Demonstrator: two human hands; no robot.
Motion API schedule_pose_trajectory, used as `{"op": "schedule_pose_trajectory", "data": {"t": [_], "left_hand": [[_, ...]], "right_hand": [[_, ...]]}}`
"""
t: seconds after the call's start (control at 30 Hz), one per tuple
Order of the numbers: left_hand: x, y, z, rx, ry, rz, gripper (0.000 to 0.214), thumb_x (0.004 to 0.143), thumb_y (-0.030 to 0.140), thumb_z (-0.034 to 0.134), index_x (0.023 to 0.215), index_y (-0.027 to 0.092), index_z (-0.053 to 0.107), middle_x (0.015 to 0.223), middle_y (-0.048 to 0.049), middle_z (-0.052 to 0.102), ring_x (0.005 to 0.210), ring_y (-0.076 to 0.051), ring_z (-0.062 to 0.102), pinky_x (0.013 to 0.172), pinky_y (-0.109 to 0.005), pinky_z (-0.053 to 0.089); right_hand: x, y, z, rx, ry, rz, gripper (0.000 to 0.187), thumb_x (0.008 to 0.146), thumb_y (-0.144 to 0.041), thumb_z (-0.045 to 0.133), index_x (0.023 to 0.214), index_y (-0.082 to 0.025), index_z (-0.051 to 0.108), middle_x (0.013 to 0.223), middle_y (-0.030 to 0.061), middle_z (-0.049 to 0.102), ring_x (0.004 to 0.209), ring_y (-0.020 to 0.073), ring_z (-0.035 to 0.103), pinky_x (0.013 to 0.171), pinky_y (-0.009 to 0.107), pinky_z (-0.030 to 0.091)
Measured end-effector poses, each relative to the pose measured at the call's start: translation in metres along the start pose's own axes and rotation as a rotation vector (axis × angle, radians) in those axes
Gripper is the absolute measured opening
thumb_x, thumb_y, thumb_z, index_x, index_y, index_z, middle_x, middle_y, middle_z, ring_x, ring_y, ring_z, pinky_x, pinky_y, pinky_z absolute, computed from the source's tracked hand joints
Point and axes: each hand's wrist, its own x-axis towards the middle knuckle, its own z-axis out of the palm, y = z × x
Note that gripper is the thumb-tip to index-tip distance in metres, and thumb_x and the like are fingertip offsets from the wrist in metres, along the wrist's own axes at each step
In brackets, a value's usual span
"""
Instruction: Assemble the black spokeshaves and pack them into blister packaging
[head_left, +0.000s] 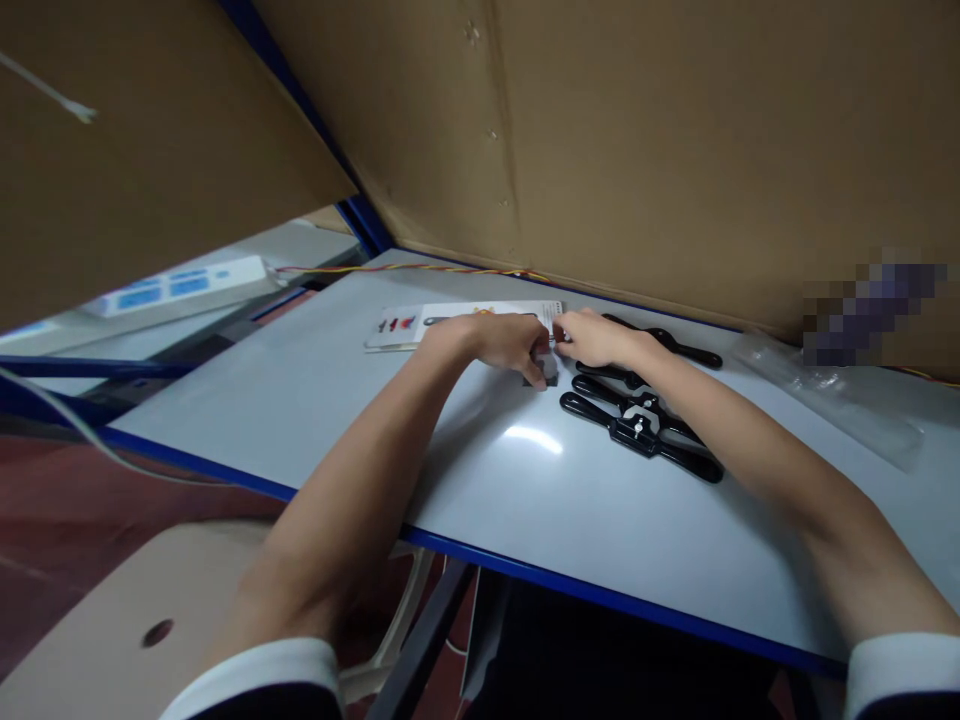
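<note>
My left hand [514,342] reaches over the table with its fingers curled down and the thumb low. Under the thumb lies a small dark flat piece [551,380]; whether the fingers grip anything is hidden. Close beside it, my right hand [592,338] is closed with its fingertips pinched together, and what they hold is too small to make out. Below the right hand and forearm lie several black spokeshaves with two handles and a metal middle, the nearest spokeshave [637,430] fully in sight. Another black tool [697,354] shows behind the right wrist.
A printed packaging card [397,325] lies flat behind my left hand. Clear plastic wrapping [832,395] is at the right. A twisted wire [420,267] runs along the table's back edge below a cardboard wall [637,150]. A power strip [187,285] lies left, a stool [165,610] below.
</note>
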Motion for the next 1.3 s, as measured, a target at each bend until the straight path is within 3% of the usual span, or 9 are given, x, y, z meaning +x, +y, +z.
{"op": "schedule_pose_trajectory", "data": {"t": [0.2, 0.4, 0.6, 0.8, 0.9, 1.0, 1.13, 1.23, 1.3], "left_hand": [[0.0, 0.001, -0.002, -0.036, 0.041, 0.045, 0.032, 0.058, 0.038, 0.084, 0.068, 0.024, 0.057, 0.062, 0.0034, 0.058, 0.061, -0.017, 0.051, 0.06, -0.029, 0.031], [0.004, -0.004, -0.002, -0.219, 0.123, 0.2, 0.033, 0.064, 0.037, 0.079, 0.073, 0.023, 0.051, 0.063, 0.0046, 0.055, 0.061, -0.015, 0.049, 0.06, -0.028, 0.033], [0.018, 0.017, 0.003, -0.592, 0.265, 0.32, 0.041, 0.069, 0.045, 0.082, 0.086, 0.021, 0.053, 0.07, 0.0024, 0.061, 0.065, -0.012, 0.053, 0.065, -0.027, 0.04], [0.078, 0.07, -0.001, -0.583, 0.316, 0.429, 0.03, 0.07, 0.035, 0.082, 0.088, 0.015, 0.07, 0.076, -0.0036, 0.071, 0.072, -0.016, 0.063, 0.069, -0.029, 0.048], [0.106, 0.085, -0.004, -0.535, 0.263, 0.448, 0.023, 0.071, 0.033, 0.081, 0.081, 0.014, 0.071, 0.075, -0.0033, 0.072, 0.07, -0.016, 0.064, 0.068, -0.028, 0.048], [0.121, 0.088, 0.0, -0.497, 0.244, 0.432, 0.024, 0.072, 0.034, 0.081, 0.082, 0.014, 0.072, 0.075, -0.0023, 0.073, 0.069, -0.015, 0.064, 0.067, -0.028, 0.048], [0.126, 0.082, 0.011, -0.448, 0.268, 0.436, 0.028, 0.075, 0.038, 0.079, 0.09, 0.014, 0.076, 0.09, -0.0064, 0.079, 0.082, -0.018, 0.069, 0.079, -0.03, 0.053], [0.115, 0.079, 0.011, -0.414, 0.441, 0.43, 0.035, 0.08, 0.043, 0.074, 0.1, 0.014, 0.077, 0.108, -0.0099, 0.08, 0.095, -0.021, 0.07, 0.087, -0.032, 0.053], [0.093, 0.084, 0.009, -0.424, 0.577, 0.417, 0.036, 0.086, 0.046, 0.066, 0.1, 0.014, 0.077, 0.104, -0.0104, 0.079, 0.089, -0.021, 0.068, 0.084, -0.033, 0.053]], "right_hand": [[-0.013, 0.009, 0.0, -0.026, 0.088, -0.033, 0.013, 0.099, -0.016, 0.057, 0.091, -0.017, 0.066, 0.114, 0.017, 0.074, 0.101, 0.0252, 0.071, 0.084, 0.033, 0.051], [-0.034, 0.036, 0.005, 0.479, 0.245, 0.0, 0.014, 0.103, -0.015, 0.048, 0.093, -0.022, 0.055, 0.085, 0.0038, 0.075, 0.084, 0.019, 0.076, 0.082, 0.032, 0.055], [-0.078, 0.075, 0.007, 0.699, 0.469, -0.024, 0.008, 0.1, -0.027, 0.053, 0.093, -0.023, 0.053, 0.093, 0.0067, 0.076, 0.084, 0.0205, 0.076, 0.079, 0.034, 0.056], [-0.134, 0.104, 0.014, 0.308, 0.613, 0.12, 0.011, 0.093, -0.029, 0.056, 0.086, -0.022, 0.06, 0.085, 0.0054, 0.073, 0.077, 0.0202, 0.066, 0.078, 0.034, 0.05], [-0.142, 0.108, 0.023, 0.211, 0.642, 0.085, 0.016, 0.094, -0.032, 0.054, 0.083, -0.022, 0.061, 0.087, 0.0059, 0.073, 0.078, 0.0199, 0.063, 0.079, 0.033, 0.047], [-0.139, 0.113, 0.026, 0.223, 0.786, 0.143, 0.02, 0.092, -0.04, 0.06, 0.081, -0.024, 0.06, 0.084, 0.0043, 0.072, 0.074, 0.0194, 0.061, 0.076, 0.033, 0.047], [-0.137, 0.117, 0.03, 0.249, 0.862, 0.22, 0.017, 0.09, -0.038, 0.057, 0.08, -0.024, 0.059, 0.081, 0.0039, 0.071, 0.073, 0.0205, 0.061, 0.074, 0.033, 0.048], [-0.136, 0.118, 0.039, 0.193, 0.805, 0.188, 0.019, 0.094, -0.029, 0.048, 0.085, -0.023, 0.063, 0.089, 0.0078, 0.072, 0.084, 0.0231, 0.065, 0.082, 0.034, 0.049], [-0.134, 0.118, 0.043, 0.138, 0.771, 0.153, 0.022, 0.096, -0.026, 0.045, 0.093, -0.021, 0.067, 0.099, 0.0111, 0.073, 0.095, 0.0255, 0.066, 0.09, 0.036, 0.049]]}}
